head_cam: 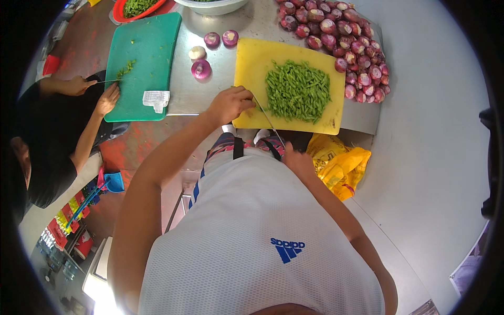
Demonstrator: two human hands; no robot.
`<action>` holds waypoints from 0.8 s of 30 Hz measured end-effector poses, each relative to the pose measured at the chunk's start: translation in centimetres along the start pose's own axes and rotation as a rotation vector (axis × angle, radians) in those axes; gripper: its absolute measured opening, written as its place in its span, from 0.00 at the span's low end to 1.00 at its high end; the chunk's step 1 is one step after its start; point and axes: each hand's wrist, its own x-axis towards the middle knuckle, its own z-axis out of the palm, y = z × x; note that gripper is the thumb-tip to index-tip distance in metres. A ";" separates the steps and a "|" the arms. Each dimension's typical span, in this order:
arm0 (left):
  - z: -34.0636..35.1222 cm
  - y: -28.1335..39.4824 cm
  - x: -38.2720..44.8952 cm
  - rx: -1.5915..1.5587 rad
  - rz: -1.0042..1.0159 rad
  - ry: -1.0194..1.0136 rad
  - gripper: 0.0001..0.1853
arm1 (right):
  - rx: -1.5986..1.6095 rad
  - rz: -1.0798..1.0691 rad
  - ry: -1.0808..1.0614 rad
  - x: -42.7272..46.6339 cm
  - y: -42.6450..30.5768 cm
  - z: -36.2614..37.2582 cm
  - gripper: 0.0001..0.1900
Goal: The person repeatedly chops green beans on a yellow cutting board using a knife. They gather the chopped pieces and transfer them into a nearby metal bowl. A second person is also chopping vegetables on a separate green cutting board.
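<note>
My right hand (298,160) grips a knife (268,118) whose thin blade reaches up and left across the front of a yellow cutting board (252,55). My left hand (233,105) is at the board's left edge, fingers bunched and curled close to the blade's tip. A trace of green shows by its knuckles, but what lies under the fingers is hidden. To the right of the blade, a wide heap of chopped green beans (298,91) covers the middle of the board.
A large pile of red onions (354,51) borders the board's right side. More onions (201,69) and a pale peeled bulb (197,52) sit left. A co-worker's hands (107,100) cut greens on a green board (147,43). A yellow plastic bag (341,167) is below the table edge.
</note>
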 end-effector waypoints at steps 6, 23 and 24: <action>0.0 -0.1 0.0 -0.037 0.004 -0.003 0.22 | 0.052 -0.114 0.127 8.9 -4.9 -2.4 0.19; 0.4 -0.4 -0.3 0.017 0.015 0.021 0.16 | 0.020 -0.197 0.247 8.8 -4.4 -1.4 0.16; 0.4 -0.5 -0.3 -0.008 0.022 0.028 0.18 | 0.041 -0.226 0.305 9.1 -4.5 -1.2 0.15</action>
